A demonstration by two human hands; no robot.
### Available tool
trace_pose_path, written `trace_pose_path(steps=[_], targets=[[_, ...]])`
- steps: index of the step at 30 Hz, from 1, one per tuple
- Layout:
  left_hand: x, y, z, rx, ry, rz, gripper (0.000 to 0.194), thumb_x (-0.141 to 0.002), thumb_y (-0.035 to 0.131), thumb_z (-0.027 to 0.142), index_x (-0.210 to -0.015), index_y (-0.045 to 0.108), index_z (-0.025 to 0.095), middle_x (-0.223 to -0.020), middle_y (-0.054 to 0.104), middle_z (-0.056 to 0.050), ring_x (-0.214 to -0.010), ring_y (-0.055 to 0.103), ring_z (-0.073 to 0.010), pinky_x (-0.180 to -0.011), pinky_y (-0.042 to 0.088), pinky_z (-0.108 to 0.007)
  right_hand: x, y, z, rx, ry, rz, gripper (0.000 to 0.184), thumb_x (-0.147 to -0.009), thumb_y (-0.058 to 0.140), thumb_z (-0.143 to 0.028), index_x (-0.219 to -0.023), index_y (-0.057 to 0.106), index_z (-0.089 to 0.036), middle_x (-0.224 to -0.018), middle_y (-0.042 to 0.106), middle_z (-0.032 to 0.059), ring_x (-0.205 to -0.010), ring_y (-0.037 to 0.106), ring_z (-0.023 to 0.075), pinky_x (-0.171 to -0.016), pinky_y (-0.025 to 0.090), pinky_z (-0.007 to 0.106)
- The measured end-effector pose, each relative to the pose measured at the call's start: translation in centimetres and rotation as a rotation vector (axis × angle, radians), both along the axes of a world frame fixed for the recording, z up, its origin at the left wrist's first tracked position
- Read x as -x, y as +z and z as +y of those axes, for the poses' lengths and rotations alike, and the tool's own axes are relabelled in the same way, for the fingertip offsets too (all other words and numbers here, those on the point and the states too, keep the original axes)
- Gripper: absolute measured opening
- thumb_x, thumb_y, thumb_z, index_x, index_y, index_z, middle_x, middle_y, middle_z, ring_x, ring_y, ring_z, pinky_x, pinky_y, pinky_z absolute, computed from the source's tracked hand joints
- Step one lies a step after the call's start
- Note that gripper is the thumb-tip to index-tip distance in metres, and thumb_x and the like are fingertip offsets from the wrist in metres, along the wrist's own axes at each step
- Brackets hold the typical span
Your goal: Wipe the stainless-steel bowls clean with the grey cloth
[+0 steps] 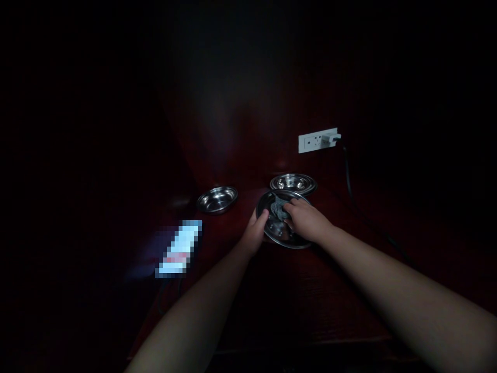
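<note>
The fingers of the left hand [255, 233] are closed around a rim, while by those of the right hand [308, 220] a grey cloth [277, 207] is pinched.

At the far left, a lit screen, blurred into blocks and probably that of a phone [180, 248], is seen beside the tabletop's [291, 300] left edge. Beyond it, an upright steel dish [217, 201] is placed well apart from the hands, perhaps so that they are not hindered.

In the middle, a shallow metal bowl [280, 234] is gripped at its left side, the thumb being laid over the rim, presumably to keep it steady against the pressing cloth. It is tilted slightly towards the person, so the inside can be watched; whether its base is supported cannot be told.

Just behind, a wide-rimmed dish [293, 184] is partly covered by the bowl. On the right, a plug [330, 139] is seated in the wall socket [308, 144], from which a dark cable [348, 176] is led down.
</note>
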State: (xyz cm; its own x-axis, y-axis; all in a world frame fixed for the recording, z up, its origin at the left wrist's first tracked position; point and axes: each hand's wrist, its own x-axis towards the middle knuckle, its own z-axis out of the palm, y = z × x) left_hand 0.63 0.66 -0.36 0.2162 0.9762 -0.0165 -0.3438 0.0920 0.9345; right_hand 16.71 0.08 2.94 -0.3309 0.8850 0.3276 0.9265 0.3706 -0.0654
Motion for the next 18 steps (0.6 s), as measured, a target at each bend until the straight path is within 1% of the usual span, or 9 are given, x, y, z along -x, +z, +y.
trace_pose_path(steps=[2, 4, 6, 9, 12, 15, 18], targets=[[0.0, 0.0, 0.0, -0.017, -0.022, 0.004, 0.055, -0.076, 0.060, 0.046, -0.126, 0.046, 0.026, -0.113, 0.063, -0.008, -0.092, 0.064, -0.0236, -0.076, 0.053, -0.039, 0.0, 0.1, 0.0, -0.001, -0.005, 0.007, 0.031, -0.079, 0.051, -0.022, -0.108, 0.058, -0.013, -0.107, 0.057, 0.0135, -0.101, 0.049, 0.0256, -0.089, 0.038, 0.034], [0.0, 0.1, 0.0, -0.021, -0.001, 0.002, 0.054, -0.076, 0.061, 0.043, -0.125, 0.047, 0.025, -0.113, 0.063, -0.008, -0.096, 0.063, -0.0238, -0.082, 0.051, -0.039, 0.0, 0.2, 0.1, -0.008, -0.027, 0.008, 0.031, -0.080, 0.046, -0.018, -0.109, 0.058, -0.013, -0.107, 0.057, 0.0139, -0.102, 0.048, 0.0253, -0.088, 0.038, 0.033], [-0.1, 0.2, -0.1, -0.063, 0.023, -0.026, 0.052, -0.075, 0.063, 0.039, -0.123, 0.050, 0.023, -0.117, 0.062, -0.008, -0.104, 0.059, -0.0236, -0.090, 0.047, -0.037, -0.1, 0.4, 0.1, -0.019, -0.055, -0.005, 0.033, -0.080, 0.042, -0.013, -0.109, 0.059, -0.014, -0.107, 0.057, 0.0142, -0.103, 0.048, 0.0254, -0.087, 0.038, 0.034], [-0.3, 0.5, -0.2, -0.091, 0.020, -0.046, 0.048, -0.076, 0.062, 0.037, -0.121, 0.052, 0.022, -0.119, 0.061, -0.008, -0.109, 0.057, -0.0236, -0.095, 0.043, -0.038, -0.2, 0.5, -0.1, -0.006, -0.087, -0.035, 0.036, -0.079, 0.039, -0.010, -0.107, 0.060, -0.015, -0.105, 0.058, 0.0140, -0.100, 0.050, 0.0257, -0.083, 0.039, 0.034], [-0.4, 0.6, -0.3, -0.072, 0.007, -0.042, 0.049, -0.077, 0.061, 0.038, -0.123, 0.051, 0.023, -0.119, 0.061, -0.008, -0.107, 0.058, -0.0237, -0.094, 0.044, -0.040, -0.2, 0.6, -0.4, 0.040, -0.099, -0.060, 0.036, -0.076, 0.041, -0.012, -0.106, 0.061, -0.017, -0.103, 0.059, 0.0133, -0.098, 0.053, 0.0265, -0.080, 0.040, 0.034], [-0.3, 0.7, -0.4, -0.068, 0.017, -0.037, 0.049, -0.077, 0.061, 0.039, -0.122, 0.051, 0.023, -0.119, 0.061, -0.008, -0.107, 0.058, -0.0234, -0.094, 0.044, -0.039, -0.3, 0.8, -0.7, 0.081, -0.090, -0.093, 0.034, -0.074, 0.045, -0.018, -0.104, 0.061, -0.017, -0.102, 0.061, 0.0138, -0.096, 0.055, 0.0273, -0.078, 0.041, 0.035], [-0.2, 0.7, -0.5, -0.048, 0.021, -0.016, 0.048, -0.077, 0.060, 0.040, -0.122, 0.051, 0.023, -0.119, 0.061, -0.007, -0.107, 0.058, -0.0234, -0.094, 0.045, -0.038, -0.2, 1.1, -1.0, 0.149, -0.069, -0.125, 0.032, -0.073, 0.048, -0.025, -0.101, 0.061, -0.016, -0.097, 0.064, 0.0139, -0.089, 0.059, 0.0267, -0.074, 0.042, 0.035]])
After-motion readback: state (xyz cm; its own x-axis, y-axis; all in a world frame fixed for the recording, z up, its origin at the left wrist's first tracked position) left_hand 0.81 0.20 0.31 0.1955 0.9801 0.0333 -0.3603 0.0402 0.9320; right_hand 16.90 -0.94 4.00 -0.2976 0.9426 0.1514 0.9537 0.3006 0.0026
